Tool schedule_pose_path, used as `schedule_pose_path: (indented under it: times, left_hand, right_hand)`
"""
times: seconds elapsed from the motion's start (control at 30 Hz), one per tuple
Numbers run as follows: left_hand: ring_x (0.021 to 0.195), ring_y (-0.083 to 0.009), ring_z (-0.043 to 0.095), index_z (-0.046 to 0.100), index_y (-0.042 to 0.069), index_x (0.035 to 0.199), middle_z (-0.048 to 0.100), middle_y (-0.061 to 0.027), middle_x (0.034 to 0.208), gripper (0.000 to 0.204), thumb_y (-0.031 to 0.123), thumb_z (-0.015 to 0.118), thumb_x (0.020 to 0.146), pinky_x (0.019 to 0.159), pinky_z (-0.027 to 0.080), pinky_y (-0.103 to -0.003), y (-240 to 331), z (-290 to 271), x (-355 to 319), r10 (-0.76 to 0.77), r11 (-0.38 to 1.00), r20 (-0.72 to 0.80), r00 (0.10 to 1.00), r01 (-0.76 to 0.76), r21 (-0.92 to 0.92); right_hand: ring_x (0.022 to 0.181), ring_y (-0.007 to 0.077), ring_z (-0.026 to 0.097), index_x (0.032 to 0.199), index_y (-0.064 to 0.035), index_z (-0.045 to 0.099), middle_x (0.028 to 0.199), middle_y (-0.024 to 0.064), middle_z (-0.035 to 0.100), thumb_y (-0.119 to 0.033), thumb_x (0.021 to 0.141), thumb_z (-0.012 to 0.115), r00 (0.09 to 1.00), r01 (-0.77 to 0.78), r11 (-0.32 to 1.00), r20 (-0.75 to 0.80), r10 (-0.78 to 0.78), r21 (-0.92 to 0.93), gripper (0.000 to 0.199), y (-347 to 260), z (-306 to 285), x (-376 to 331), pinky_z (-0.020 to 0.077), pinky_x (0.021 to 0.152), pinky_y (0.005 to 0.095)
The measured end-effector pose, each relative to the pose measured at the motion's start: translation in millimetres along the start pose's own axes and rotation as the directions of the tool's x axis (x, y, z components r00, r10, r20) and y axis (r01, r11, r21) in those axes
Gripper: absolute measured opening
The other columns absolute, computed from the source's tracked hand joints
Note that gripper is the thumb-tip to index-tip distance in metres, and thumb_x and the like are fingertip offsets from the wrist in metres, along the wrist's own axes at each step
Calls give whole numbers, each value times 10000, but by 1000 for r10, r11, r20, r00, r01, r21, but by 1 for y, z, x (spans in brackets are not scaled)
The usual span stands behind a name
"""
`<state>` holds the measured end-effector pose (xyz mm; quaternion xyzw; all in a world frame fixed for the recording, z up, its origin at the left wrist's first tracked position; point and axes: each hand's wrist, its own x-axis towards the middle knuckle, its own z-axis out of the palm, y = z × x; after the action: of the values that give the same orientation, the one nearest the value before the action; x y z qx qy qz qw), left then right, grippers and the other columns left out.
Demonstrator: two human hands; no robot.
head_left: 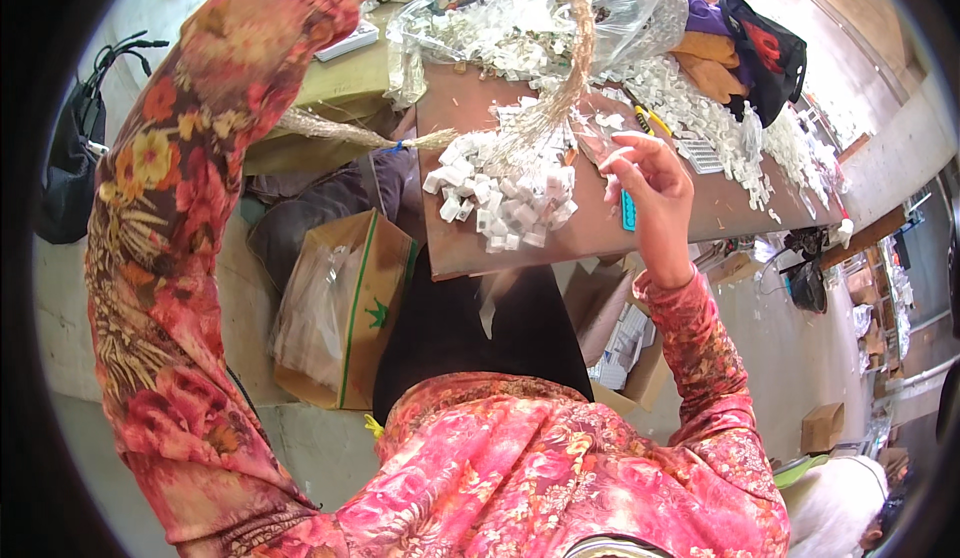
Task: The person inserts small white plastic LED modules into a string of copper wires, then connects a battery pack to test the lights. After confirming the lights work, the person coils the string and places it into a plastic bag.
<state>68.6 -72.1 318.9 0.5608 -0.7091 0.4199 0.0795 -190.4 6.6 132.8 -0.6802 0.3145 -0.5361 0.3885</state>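
We raise our right hand (648,190), fingers half curled on what looks like clear film, just beside the white plastic pieces (505,198), while the straw broom (560,88) hangs over them, our left hand out of view

Small assembly workshop. Brown tabletop (700,220) under the hands carries heaps of small white plastic parts (505,203); clear plastic bags of the same parts (470,28) lie beyond the hands. Open cardboard boxes (350,308) stand on the concrete floor (300,438) below the hands.
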Motion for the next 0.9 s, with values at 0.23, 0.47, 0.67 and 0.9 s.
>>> schedule_pose_path:
  times: [0.23,0.47,0.67,0.9]
  left_hand:
    - [658,-274,640,672,71,721,648,-117,696,62,66,618,691,587,505,-378,5,-3,-27,206,977,-462,862,-211,43]
    - [682,-290,649,666,69,753,646,-128,697,74,74,603,715,608,512,-398,10,-15,-28,221,964,-550,805,-264,2]
    - [718,-302,667,680,75,780,650,-151,711,113,112,573,781,630,521,-414,-2,-9,-21,51,998,-203,978,-54,-9]
    - [744,-327,668,707,82,844,667,-167,765,166,129,555,798,661,522,-432,-33,16,-6,-209,977,41,977,210,-28]
  right_hand:
    - [610,190,619,1312,-170,536,809,82,657,3,798,620,935,355,606,282,-215,-712,548,1,8,2,491,577,306]
    - [615,255,627,1046,-122,630,795,83,662,-63,800,612,901,416,487,275,-334,-768,254,4,25,16,479,550,356]
    - [641,206,614,924,-47,672,766,69,637,54,771,624,933,344,884,225,-283,-316,189,-17,1,-10,478,578,297]
    - [666,226,609,893,-76,621,777,43,604,46,687,620,752,622,651,564,-340,-436,239,2,-47,-30,484,581,322]
